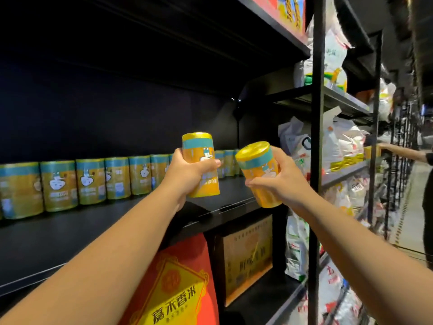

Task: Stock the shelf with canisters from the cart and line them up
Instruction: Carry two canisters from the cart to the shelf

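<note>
Both hands were raised in the middle of the frame, apart from each other, each wrapped round its own can. The left hand gripped the left can upright, with fingers curled across its front. That can sat over the dark shelf, in front of the stocked row. Whether its base touched the board could not be told. The right hand held the right can just right of centre, tilted so that its gold lid leaned toward the upper left. It hung in the air at the shelf's front edge. The two cans were near each other but not touching.

A row of matching yellow and teal cans stood upright along the back of the shelf. It ran side by side from the left edge of the frame to behind the left can and a little beyond it.

Below the shelf, at lower centre, a red bag with yellow characters hung or leaned, and a brown box stood just right of it. A black post rose right of centre, with white sacks piled on the shelves past it. At the right edge, another person's arm reached toward those shelves.
</note>
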